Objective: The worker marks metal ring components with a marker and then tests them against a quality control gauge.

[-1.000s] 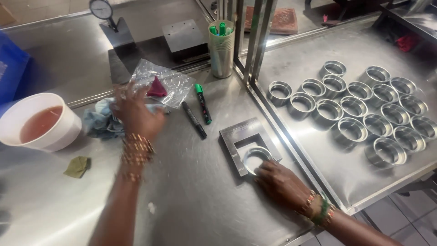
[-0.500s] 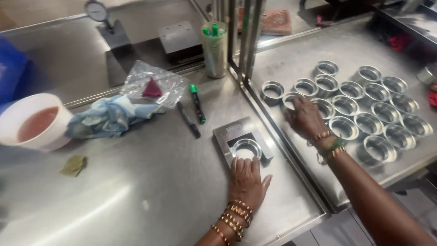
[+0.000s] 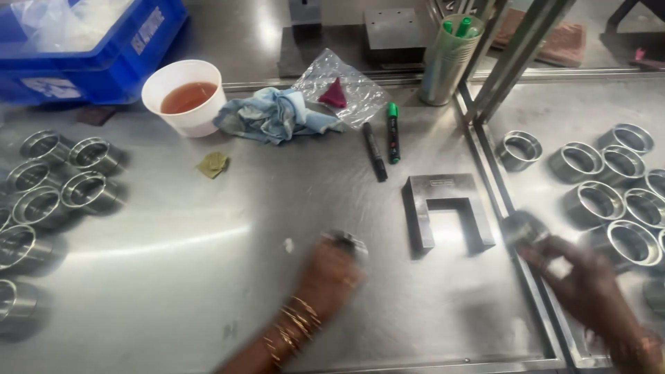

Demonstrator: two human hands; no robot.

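Left hand (image 3: 331,275), blurred, closed over a metal ring (image 3: 344,242) on the steel worktop (image 3: 173,291). Right hand (image 3: 580,280) likely grips a second ring (image 3: 524,227) at the worktop's right edge; blur prevents certainty. U-shaped steel gauge block (image 3: 447,210) lies between the hands. Farther: two markers (image 3: 383,140), blue cloth (image 3: 273,114), white cup (image 3: 185,95).

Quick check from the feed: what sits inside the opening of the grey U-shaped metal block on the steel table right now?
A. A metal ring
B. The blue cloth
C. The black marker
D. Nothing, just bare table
D: the opening of the grey U-shaped metal block shows only bare steel table, while the left hand covers a metal ring off to the block's left.
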